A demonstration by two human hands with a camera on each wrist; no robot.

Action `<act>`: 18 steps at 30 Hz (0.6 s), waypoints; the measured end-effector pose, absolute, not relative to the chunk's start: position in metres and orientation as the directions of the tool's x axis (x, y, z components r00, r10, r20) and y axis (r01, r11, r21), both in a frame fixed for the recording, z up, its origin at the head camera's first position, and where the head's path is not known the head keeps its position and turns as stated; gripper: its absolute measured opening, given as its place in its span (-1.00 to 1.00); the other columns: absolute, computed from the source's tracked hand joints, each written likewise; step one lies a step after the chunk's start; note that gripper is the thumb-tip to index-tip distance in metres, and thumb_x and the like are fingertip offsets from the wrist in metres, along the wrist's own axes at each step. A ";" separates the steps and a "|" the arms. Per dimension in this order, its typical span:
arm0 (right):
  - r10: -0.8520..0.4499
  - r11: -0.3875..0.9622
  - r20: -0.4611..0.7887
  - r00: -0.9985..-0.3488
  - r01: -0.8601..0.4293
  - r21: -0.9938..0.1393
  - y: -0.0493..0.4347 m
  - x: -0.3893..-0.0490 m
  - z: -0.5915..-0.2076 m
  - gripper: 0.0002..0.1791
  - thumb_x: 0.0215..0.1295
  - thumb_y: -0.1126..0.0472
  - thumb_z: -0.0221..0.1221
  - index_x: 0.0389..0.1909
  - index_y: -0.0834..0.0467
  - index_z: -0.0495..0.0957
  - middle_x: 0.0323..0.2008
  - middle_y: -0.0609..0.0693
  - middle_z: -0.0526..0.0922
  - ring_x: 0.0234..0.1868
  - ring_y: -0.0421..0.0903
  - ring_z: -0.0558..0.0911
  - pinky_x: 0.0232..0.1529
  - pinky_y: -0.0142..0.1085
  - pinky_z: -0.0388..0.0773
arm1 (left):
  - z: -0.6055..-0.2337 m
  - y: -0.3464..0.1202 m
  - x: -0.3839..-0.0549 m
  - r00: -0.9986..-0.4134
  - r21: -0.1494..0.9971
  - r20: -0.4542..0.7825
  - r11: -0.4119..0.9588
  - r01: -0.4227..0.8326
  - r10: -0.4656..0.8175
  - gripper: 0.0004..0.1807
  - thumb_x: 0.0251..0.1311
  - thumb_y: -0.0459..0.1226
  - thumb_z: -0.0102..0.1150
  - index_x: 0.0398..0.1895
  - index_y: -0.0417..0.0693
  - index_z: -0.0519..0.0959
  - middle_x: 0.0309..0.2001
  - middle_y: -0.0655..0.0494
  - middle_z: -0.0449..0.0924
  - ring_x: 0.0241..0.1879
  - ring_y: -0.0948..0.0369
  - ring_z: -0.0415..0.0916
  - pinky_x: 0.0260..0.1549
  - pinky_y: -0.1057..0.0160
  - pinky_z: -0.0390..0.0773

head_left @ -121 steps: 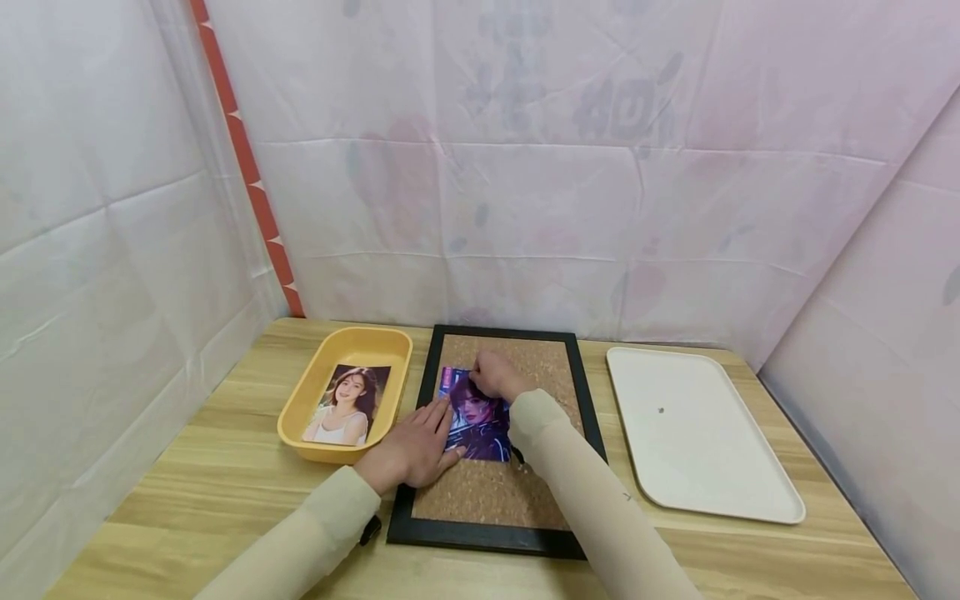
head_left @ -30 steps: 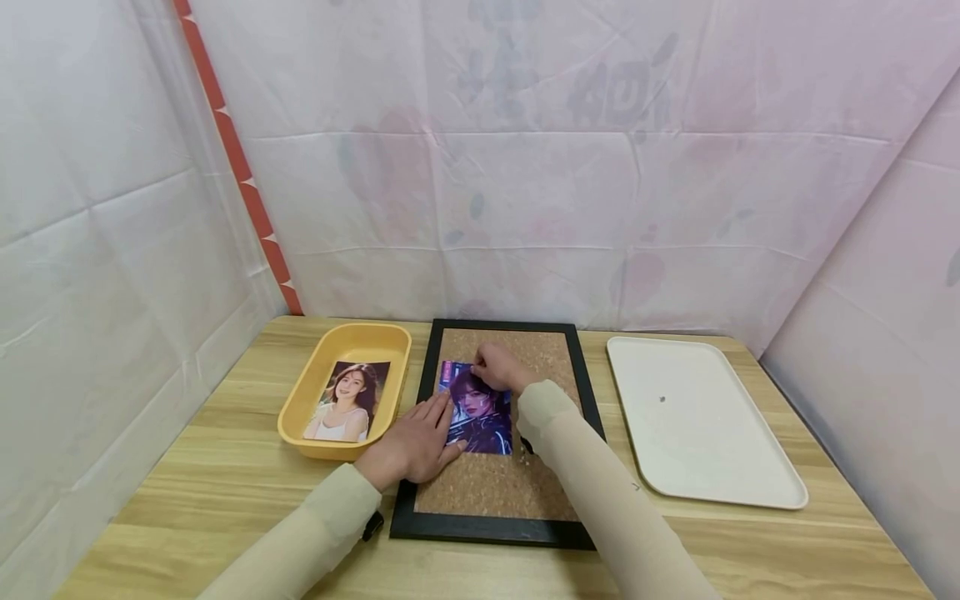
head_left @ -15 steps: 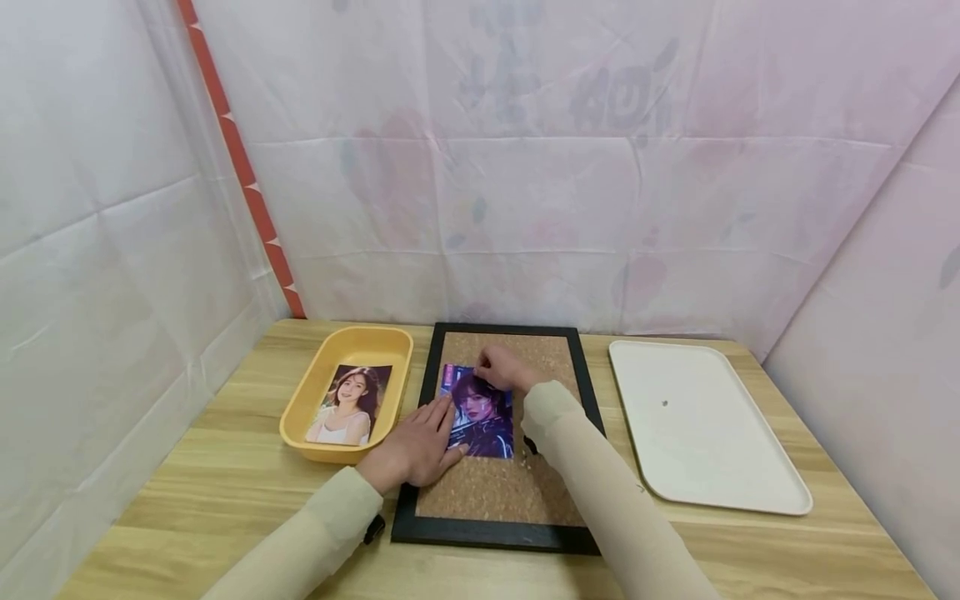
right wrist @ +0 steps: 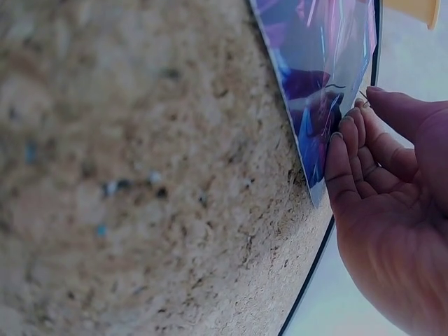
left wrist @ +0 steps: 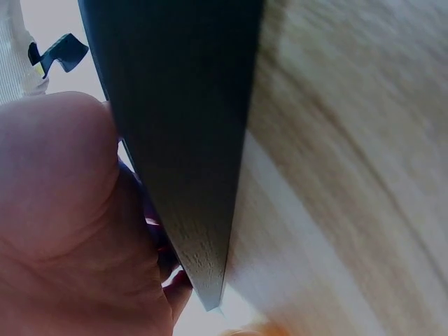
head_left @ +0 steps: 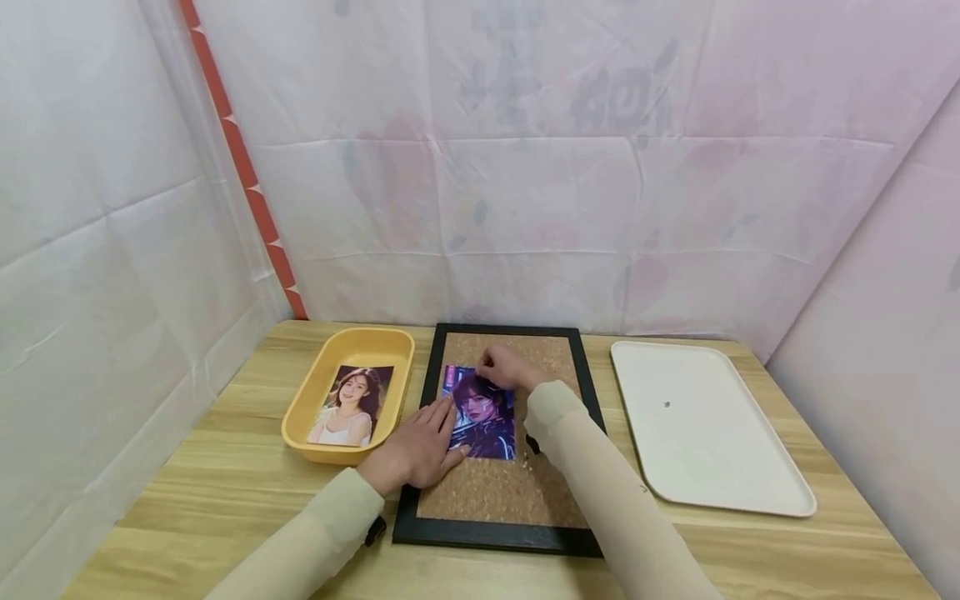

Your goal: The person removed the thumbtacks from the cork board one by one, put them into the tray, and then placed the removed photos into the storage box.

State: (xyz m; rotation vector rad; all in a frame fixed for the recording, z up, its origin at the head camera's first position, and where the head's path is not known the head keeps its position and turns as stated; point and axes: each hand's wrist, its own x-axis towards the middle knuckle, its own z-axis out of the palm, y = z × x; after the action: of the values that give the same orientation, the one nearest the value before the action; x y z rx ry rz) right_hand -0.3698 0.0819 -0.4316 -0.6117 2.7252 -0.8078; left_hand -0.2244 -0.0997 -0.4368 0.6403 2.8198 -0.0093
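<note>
A glossy purple-blue picture print (head_left: 483, 425) of a figure lies on the black-framed cork board (head_left: 495, 492). My left hand (head_left: 416, 447) lies flat over the frame's left bar, its fingertips and thumb pressing the print's left side. Up at the print's top edge, my right hand (head_left: 504, 367) has its fingers curled in. The right wrist view shows its thumb and index finger pinching a thin pin (right wrist: 363, 95), mostly hidden by the fingertips. The other fingers (right wrist: 339, 157) rest against the print near its corner.
Left of the board stands a yellow tub (head_left: 300, 417) with a portrait photo (head_left: 348, 408) in it. On the right lies a white tray (head_left: 705, 442) bearing a tiny dark speck. White cloth walls (head_left: 525, 192) enclose the wooden table (head_left: 195, 467) behind and at both sides.
Over four seconds my right hand has shifted slightly right and towards the print's top edge, uncovering more of the picture. The left hand stays in place. In the last second almost nothing moves.
</note>
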 end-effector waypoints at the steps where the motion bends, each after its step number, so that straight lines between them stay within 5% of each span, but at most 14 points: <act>1: -0.453 0.757 -0.105 -0.885 -0.320 -0.569 0.082 -0.369 -0.431 -0.85 0.51 0.24 0.15 -0.14 0.25 0.62 -0.30 0.04 0.62 -0.29 -0.08 0.56 -0.17 -0.22 0.57 | -0.437 -0.100 -0.224 -0.873 0.046 -0.244 0.904 0.425 0.423 -0.18 0.58 0.16 -0.23 0.62 -0.23 0.06 0.64 -0.15 -0.09 0.62 -0.03 -0.12 0.55 0.00 0.00; 18: -0.480 0.731 -0.113 -0.870 -0.325 -0.600 0.085 -0.375 -0.433 -0.84 0.52 0.24 0.14 -0.20 0.23 0.65 -0.34 0.01 0.61 -0.31 -0.10 0.55 -0.22 -0.27 0.52 | -0.436 -0.101 -0.226 -0.872 0.048 -0.250 0.905 0.423 0.421 -0.18 0.59 0.15 -0.25 0.62 -0.26 0.03 0.64 -0.17 -0.11 0.62 -0.05 -0.14 0.55 -0.01 -0.01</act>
State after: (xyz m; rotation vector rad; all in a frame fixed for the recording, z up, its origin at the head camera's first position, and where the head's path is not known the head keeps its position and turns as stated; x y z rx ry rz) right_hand -0.3753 0.0847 -0.4327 -0.6347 2.6736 -0.8550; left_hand -0.2258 -0.1006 -0.4358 0.6339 2.8136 -0.0120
